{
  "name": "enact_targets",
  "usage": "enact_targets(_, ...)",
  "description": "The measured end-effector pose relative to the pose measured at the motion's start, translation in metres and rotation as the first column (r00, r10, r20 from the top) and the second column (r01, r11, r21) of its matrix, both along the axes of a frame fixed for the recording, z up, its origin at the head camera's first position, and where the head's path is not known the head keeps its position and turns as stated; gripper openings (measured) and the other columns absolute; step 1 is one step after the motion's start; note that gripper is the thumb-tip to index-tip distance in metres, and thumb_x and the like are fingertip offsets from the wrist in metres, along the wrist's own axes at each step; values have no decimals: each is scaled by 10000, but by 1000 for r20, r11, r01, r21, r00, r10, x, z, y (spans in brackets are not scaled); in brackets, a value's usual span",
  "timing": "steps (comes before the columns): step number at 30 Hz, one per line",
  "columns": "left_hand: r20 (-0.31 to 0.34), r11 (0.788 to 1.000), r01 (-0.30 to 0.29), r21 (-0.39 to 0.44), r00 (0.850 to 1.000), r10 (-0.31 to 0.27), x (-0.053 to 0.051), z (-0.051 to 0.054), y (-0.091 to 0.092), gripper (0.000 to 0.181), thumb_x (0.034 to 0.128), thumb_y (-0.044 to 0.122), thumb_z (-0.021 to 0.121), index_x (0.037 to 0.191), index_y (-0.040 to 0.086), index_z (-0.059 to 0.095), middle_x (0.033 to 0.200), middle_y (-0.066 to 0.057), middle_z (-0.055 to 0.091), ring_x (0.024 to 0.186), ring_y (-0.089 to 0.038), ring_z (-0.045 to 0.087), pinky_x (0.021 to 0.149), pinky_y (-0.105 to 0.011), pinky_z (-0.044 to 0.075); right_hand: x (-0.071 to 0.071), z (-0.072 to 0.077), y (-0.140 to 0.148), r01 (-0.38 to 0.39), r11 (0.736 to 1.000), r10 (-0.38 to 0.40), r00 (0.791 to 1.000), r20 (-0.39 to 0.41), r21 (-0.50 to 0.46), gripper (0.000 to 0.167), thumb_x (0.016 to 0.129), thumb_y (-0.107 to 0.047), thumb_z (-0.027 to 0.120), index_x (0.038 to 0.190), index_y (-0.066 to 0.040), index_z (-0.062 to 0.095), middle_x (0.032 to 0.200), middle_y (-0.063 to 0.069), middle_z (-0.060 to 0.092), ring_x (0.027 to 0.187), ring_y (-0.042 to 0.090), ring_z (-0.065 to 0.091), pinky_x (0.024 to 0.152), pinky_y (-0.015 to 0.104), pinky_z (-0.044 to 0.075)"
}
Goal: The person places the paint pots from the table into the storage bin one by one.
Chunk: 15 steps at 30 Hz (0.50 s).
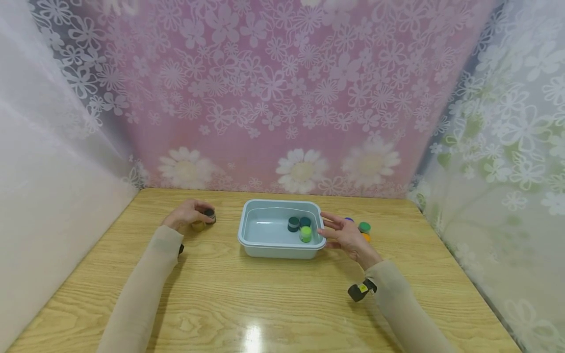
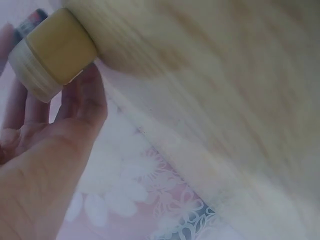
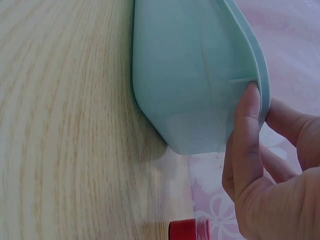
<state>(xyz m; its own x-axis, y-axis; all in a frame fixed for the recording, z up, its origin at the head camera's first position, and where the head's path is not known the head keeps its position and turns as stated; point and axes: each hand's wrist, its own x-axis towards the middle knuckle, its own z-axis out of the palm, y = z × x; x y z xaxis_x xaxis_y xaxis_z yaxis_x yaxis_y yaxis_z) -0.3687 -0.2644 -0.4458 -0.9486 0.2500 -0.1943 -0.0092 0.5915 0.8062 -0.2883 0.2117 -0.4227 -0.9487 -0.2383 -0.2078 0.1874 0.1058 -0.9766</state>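
At the table's left, my left hand (image 1: 187,214) grips a small dark jar (image 1: 210,216) between thumb and fingers. A mustard-yellow jar (image 1: 198,226) is right beside that hand; in the left wrist view the yellow jar (image 2: 62,47) stands in front of the fingers, with the dark jar (image 2: 31,24) partly behind it. My right hand (image 1: 348,240) touches the right end of the pale blue tub (image 1: 280,251), fingers at its rim, as the right wrist view of the tub (image 3: 190,75) also shows. Inside the tub are two dark green jars (image 1: 293,224) and a light green one (image 1: 305,234).
Right of the tub, partly behind my right hand, are a green-lidded jar (image 1: 364,227), an orange one (image 1: 366,237) and a blue one (image 1: 348,219). A red jar (image 3: 183,230) shows in the right wrist view. A flowered curtain (image 1: 282,98) hangs behind the table.
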Motion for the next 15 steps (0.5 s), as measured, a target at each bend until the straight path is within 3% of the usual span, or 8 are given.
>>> enact_targets(8,-12,992,-61,110,998,63,-4,0,-1,727,819,334,804,1427,75,502,1370,-174,561,1236,-346,537,1086,-549,412,-1,-1,0,-10,1000,10,1000,-7,0,718,905,-146,714,1528,-139,359,1539,161,394,1255,314,567,704,279,615)
enact_targets(12,-54,987,-81,136,995,89,1,8,9,703,826,351,794,1414,83,518,1350,-154,576,1212,-334,558,1094,-555,401,-1,0,1,-9,1000,9,1000,-1,-1,721,901,-148,719,1527,-143,361,1538,160,397,1251,312,571,703,282,614)
enact_targets(15,-75,975,-90,201,991,107,4,14,18,634,840,297,788,1386,83,547,1325,-152,590,1182,-326,582,1067,-549,440,-1,-1,1,-3,1000,3,1000,5,5,724,896,-154,725,1525,-149,367,1537,158,400,1248,313,574,715,293,616)
